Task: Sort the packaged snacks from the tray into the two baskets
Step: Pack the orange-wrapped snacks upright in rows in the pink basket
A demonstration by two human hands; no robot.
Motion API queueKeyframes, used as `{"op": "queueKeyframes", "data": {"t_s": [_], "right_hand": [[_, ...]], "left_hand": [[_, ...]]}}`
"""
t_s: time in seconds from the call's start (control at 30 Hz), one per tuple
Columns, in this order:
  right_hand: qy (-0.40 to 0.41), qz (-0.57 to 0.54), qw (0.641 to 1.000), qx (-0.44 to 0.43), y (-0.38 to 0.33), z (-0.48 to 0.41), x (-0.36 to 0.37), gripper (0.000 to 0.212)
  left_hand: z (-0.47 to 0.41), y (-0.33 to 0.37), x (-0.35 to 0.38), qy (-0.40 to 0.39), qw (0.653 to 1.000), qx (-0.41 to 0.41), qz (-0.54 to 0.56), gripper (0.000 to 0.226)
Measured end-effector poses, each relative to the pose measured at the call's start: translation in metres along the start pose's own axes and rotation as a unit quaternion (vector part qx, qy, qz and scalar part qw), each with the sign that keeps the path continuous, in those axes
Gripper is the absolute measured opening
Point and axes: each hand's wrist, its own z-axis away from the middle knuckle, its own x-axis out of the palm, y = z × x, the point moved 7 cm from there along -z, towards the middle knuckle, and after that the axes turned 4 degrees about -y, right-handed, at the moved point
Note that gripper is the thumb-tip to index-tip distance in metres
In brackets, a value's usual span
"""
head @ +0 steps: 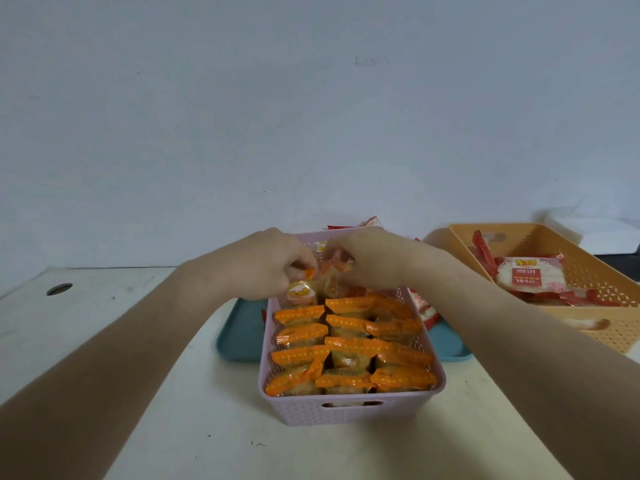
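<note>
At the far end of the pink basket point(346, 412) our two hands met above the rows. Our left hand point(273, 265) pinched the orange seal of a logo packet point(300, 293), clear with a round yellow mark, standing upright in the far left corner. Our right hand point(367, 261) had its fingers curled on a blurred packet point(337, 268) just beside it. The orange-sealed packets point(349, 344) stood on edge in three close rows, zigzag seals up, filling the basket almost to its walls.

The pink basket sat on the teal tray point(239, 327), whose rim showed on both sides. Loose red-and-white packets point(424, 308) lay on the tray against the basket's right wall. The orange basket point(585, 271) stood well apart to the right, holding more of the same kind. Bare table point(214, 427) lay open before the pink basket and to the left, up to a round hole point(59, 289).

Our fingertips were mostly hidden behind the knuckles, motion smeared the held packets, and the orange basket's right side was cut off.
</note>
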Motion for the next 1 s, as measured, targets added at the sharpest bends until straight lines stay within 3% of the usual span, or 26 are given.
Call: {"op": "queueKeyframes", "data": {"t_s": [0.17, 0.3, 0.37, 0.43, 0.5, 0.6, 0.67, 0.77, 0.9, 1.0], "right_hand": [[-0.068, 0.032, 0.997, -0.03, -0.012, -0.013, 0.021, 0.041], [-0.072, 0.013, 0.997, -0.013, -0.006, -0.015, 0.022, 0.029], [-0.064, -0.011, 0.998, -0.012, -0.003, -0.013, 0.018, 0.024], [-0.029, -0.046, 0.999, -0.001, 0.002, -0.008, 0.009, 0.022], [0.016, -0.113, 0.993, 0.016, 0.008, -0.001, -0.003, 0.03], [0.022, -0.166, 0.986, 0.012, 0.005, 0.006, -0.011, 0.047], [-0.005, -0.127, 0.992, 0.004, 0.0, 0.008, -0.006, 0.049], [-0.033, -0.077, 0.996, 0.017, 0.004, 0.01, -0.008, 0.036], [0.037, 0.048, 0.997, 0.048, 0.01, 0.003, -0.027, 0.042], [-0.039, 0.148, 0.988, 0.03, 0.002, -0.01, -0.008, 0.039]], "left_hand": [[0.001, 0.009, 0.024, -0.081, 0.993, 0.0, -0.082, 0.025], [-0.003, 0.002, 0.023, -0.079, 0.997, -0.006, -0.01, 0.034], [-0.003, -0.002, 0.019, -0.056, 0.998, -0.01, 0.032, 0.044], [-0.004, -0.007, 0.01, 0.008, 0.999, -0.008, 0.045, 0.036], [-0.004, -0.015, 0.002, 0.081, 0.991, -0.021, 0.1, 0.018], [-0.007, -0.017, 0.0, 0.112, 0.965, -0.031, 0.233, 0.033], [-0.01, -0.007, 0.001, 0.117, 0.967, -0.011, 0.227, 0.034], [-0.016, 0.002, 0.006, 0.096, 0.988, -0.002, 0.124, 0.028], [-0.02, 0.009, 0.023, 0.013, 0.996, 0.035, 0.075, 0.022], [-0.019, 0.008, 0.032, -0.035, 0.994, 0.035, 0.094, 0.047]]}}
